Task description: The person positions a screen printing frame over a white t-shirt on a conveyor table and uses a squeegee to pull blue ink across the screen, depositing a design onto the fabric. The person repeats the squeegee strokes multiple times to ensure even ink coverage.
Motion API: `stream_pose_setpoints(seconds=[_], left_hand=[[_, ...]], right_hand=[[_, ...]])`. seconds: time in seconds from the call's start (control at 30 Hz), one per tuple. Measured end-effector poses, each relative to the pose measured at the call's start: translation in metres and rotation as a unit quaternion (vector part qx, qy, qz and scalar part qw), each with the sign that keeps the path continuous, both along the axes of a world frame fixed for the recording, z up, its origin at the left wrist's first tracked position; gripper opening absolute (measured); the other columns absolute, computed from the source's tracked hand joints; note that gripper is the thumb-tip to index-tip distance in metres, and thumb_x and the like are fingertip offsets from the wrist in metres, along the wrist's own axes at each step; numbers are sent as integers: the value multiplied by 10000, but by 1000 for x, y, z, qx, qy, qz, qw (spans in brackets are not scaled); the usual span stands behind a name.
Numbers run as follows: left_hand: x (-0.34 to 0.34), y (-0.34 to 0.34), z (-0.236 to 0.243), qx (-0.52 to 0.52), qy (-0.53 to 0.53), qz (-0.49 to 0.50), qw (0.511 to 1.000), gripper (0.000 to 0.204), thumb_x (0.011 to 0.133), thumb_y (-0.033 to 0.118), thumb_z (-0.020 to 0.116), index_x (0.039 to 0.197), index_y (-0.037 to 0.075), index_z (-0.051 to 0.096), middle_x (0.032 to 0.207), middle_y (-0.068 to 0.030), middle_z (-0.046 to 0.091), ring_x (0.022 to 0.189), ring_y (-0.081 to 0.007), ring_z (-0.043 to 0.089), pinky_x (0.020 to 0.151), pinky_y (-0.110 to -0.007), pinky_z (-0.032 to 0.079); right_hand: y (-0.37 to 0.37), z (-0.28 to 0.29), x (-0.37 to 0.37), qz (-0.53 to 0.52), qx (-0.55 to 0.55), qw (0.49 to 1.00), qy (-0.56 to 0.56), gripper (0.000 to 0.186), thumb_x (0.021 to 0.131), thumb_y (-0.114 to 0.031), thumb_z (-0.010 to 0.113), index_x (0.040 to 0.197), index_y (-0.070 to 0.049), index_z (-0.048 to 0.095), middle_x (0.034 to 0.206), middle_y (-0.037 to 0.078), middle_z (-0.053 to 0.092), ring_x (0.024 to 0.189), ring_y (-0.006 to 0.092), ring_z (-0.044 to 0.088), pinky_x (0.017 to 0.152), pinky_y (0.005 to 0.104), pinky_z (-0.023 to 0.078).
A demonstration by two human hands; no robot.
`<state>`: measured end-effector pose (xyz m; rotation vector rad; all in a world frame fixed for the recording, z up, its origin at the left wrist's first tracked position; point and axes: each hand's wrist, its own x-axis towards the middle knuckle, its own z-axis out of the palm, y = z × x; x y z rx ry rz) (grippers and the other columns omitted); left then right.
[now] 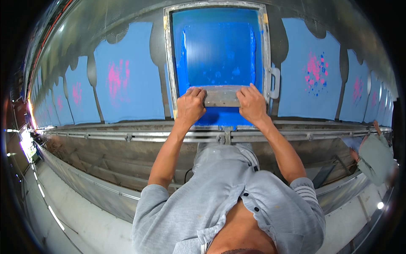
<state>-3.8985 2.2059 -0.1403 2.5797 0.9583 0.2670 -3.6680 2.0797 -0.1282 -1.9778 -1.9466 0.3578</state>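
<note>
Grey steel rails [127, 136] edge the long printing desk [105, 165] nearest the person. Just past them, both hands, left [190, 106] and right [252, 103], are closed on the 2 ends of a squeegee [222, 97], spreading pressure evenly across the blue-inked screen frame [169, 63], which lies flat over a blue garment [127, 76]; pink-printed pieces [313, 72] flank it
</note>
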Motion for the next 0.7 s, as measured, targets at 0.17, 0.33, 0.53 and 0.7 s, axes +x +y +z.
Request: stream_pose_setpoints(seconds=[0.17, 0.33, 0.53, 0.7], left_hand=[[-22, -42, 4, -13, 36, 15, 999, 317, 672, 12, 715, 979, 90, 715, 957, -77, 703, 942, -295, 709, 699, -431, 586], [-23, -27, 21, -73, 82, -11, 994, 181, 684, 86, 678, 817, 110, 798, 801, -140, 736, 714, -354, 718, 634, -462, 575], [48, 96, 31, -19, 78, -11, 997, 144, 676, 117, 680, 768, 112, 791, 701, -210, 693, 654, -408, 700, 599, -495, 568], [116, 221, 3, 58, 22, -2, 998, 152, 701, 154, 677, 791, 124, 795, 727, -222, 701, 703, -414, 710, 647, -511, 577]], right_hand=[[-36, 2, -21, -2, 6, 1000, -1, 172, 711, 40, 658, 869, -25, 645, 893, 128, 613, 905, 324, 644, 1029, 502, 520], [-29, 12, -13, 24, -79, 996, 19, 127, 730, -10, 653, 844, -42, 697, 865, 141, 667, 828, 357, 673, 908, 490, 553], [82, 17, 50, -10, -16, 999, -33, 166, 759, -54, 629, 869, -91, 748, 868, 127, 706, 806, 387, 693, 711, 496, 584], [207, -7, 126, 7, 23, 997, -75, 255, 785, -68, 629, 990, -94, 778, 950, 141, 739, 864, 419, 686, 846, 531, 561]])
